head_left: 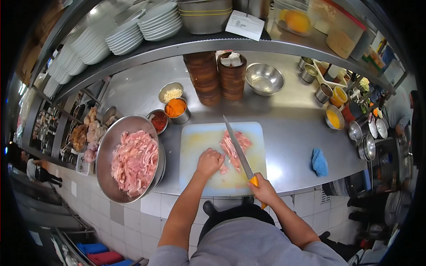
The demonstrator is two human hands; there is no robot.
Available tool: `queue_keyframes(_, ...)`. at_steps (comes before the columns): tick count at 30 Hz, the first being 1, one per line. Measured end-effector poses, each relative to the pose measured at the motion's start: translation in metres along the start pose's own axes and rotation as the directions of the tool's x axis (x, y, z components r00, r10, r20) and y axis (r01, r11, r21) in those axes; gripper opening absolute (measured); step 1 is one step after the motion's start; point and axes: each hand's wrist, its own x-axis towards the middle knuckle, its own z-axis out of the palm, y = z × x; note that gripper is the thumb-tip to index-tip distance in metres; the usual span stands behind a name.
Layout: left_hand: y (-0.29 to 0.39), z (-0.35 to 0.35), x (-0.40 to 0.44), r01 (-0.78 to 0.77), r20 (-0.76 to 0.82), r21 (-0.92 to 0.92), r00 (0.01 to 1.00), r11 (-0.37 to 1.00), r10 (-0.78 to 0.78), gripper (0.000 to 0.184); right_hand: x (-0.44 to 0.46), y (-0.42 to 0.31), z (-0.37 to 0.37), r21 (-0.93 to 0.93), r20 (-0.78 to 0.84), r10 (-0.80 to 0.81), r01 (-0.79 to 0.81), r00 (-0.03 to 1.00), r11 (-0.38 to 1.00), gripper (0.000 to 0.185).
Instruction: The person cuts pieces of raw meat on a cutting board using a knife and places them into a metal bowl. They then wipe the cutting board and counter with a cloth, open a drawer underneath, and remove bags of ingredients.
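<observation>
My right hand [263, 189] grips a long kitchen knife [238, 149] by its yellow handle. The blade lies across sliced raw meat [243, 141] on a white cutting board [195, 137]. Just left of the meat, my left hand [211, 162] has its fingers curled in, close to the slices and a small scrap by the fingertips. Whatever those fingers hold, if anything, is hidden. Left of the board, a large metal bowl [103, 153] is heaped with cut raw meat [134, 163].
Behind the board are cups of sliced carrot [175, 107] and a red ingredient [159, 121], stacked wooden steamers [204, 80] and a metal bowl [265, 80]. A blue cloth [319, 162] lies right. An overhead shelf [177, 43] holds plates. Another person [42, 170] stands far left.
</observation>
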Motion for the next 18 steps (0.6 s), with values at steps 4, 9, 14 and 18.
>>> queue_keyframes(4,-0.004,0.0,0.019,0.012,0.107,0.014,0.994,1.0,-0.014,0.028,-0.011,0.003,-0.005,0.015,-0.006,0.037,-0.037,0.999,0.999,0.045)
queue_keyframes(9,-0.006,-0.007,0.023,0.133,-0.211,-0.164,0.963,0.977,-0.167,0.017,-0.027,-0.007,-0.02,0.0,0.053,0.135,-0.135,0.989,0.991,0.047)
queue_keyframes(14,0.004,-0.026,-0.02,0.383,-0.147,-0.329,0.882,0.863,-0.448,0.017,-0.037,-0.006,-0.028,-0.098,0.142,0.068,-0.055,0.988,0.994,0.045)
queue_keyframes(18,0.014,-0.021,-0.038,0.34,0.022,-0.342,0.935,0.876,-0.355,0.021,-0.027,-0.005,-0.024,-0.23,0.209,0.008,0.042,0.978,0.972,0.041)
